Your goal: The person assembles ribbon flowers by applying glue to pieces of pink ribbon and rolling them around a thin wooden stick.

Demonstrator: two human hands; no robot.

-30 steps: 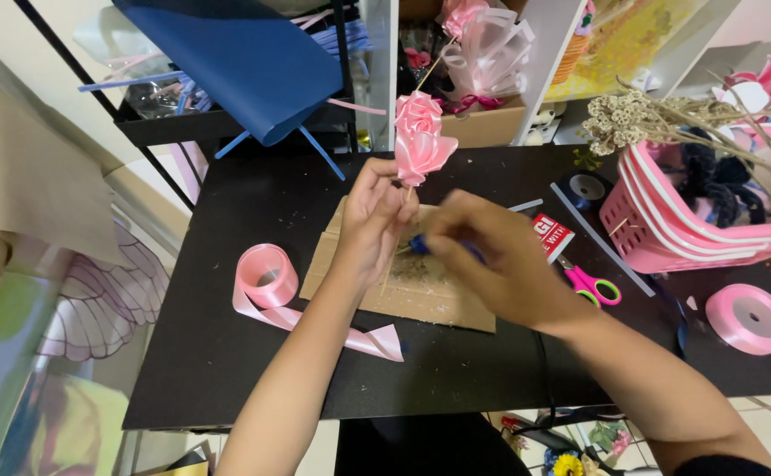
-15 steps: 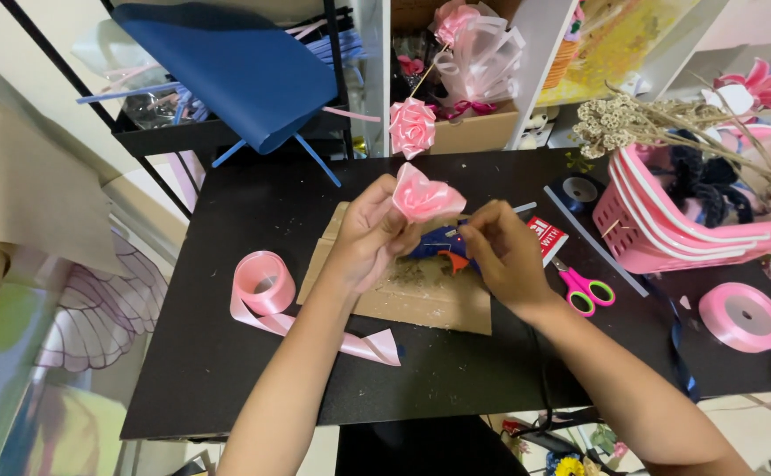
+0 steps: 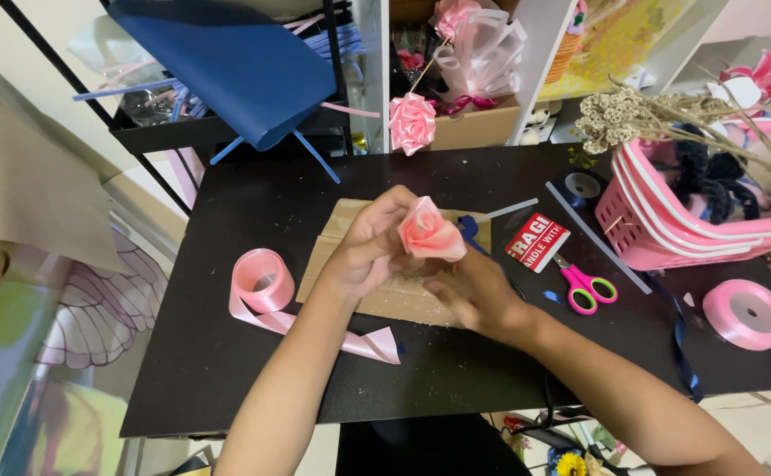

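Black rectangular work table: carries every item below. A blue folded sheet lies on a black wire rack at the table's far edge, and a second pink ribbon rose on a stick stands beside a brown cardboard box behind it.

Pink plastic slatted basket: stands at the right side of the table, with dried beige flower stems lying across its top.

Flat brown cardboard pad: lies at the table centre, directly beneath both hands.

Roll of pink satin ribbon: sits left of the pad, with a loose tail trailing across the table toward the near edge. A second pink ribbon roll lies at the far right, well apart from the hands.

Left hand: raised above the pad, fingers curled, pinching the small folded rose of pink satin ribbon from the left.

Right hand: placed just below and right of the rose, fingers bent in toward its base; actual contact with the rose cannot be confirmed. A blue tool shows between this hand and the rose, mostly hidden.

Red and white label roll: lies right of the pad.

Pink-handled scissors: rest just beside the label, blades closed, not touched.
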